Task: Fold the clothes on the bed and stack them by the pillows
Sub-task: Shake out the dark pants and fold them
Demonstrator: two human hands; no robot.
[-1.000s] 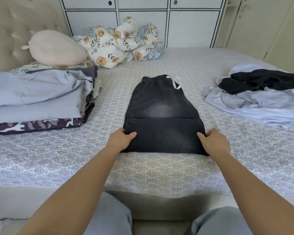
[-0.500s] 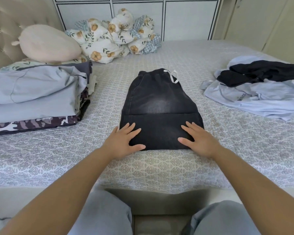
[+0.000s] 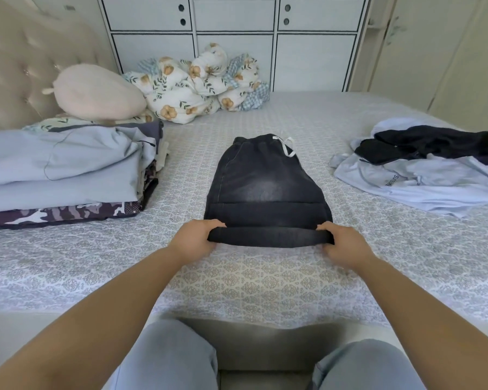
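Note:
Folded black jeans (image 3: 265,184) with a white drawstring lie in the middle of the patterned bed sheet (image 3: 265,282). My left hand (image 3: 193,239) grips the near left corner of the jeans and my right hand (image 3: 343,243) grips the near right corner. The near folded edge is lifted a little off the sheet between them. At the left, a stack of folded clothes (image 3: 62,175) lies in front of a pink pillow (image 3: 96,92). At the right lies a loose pile of a pale blue garment (image 3: 423,181) and a black garment (image 3: 428,143).
A floral bundle of bedding (image 3: 200,85) sits at the far side against white cabinets (image 3: 234,35). A tufted headboard (image 3: 17,66) runs along the left. My knees in grey trousers (image 3: 175,358) press against the bed's near edge.
My hands lay flat on the near part of the jeans half a second ago. Now both curl round the near corners and raise that edge.

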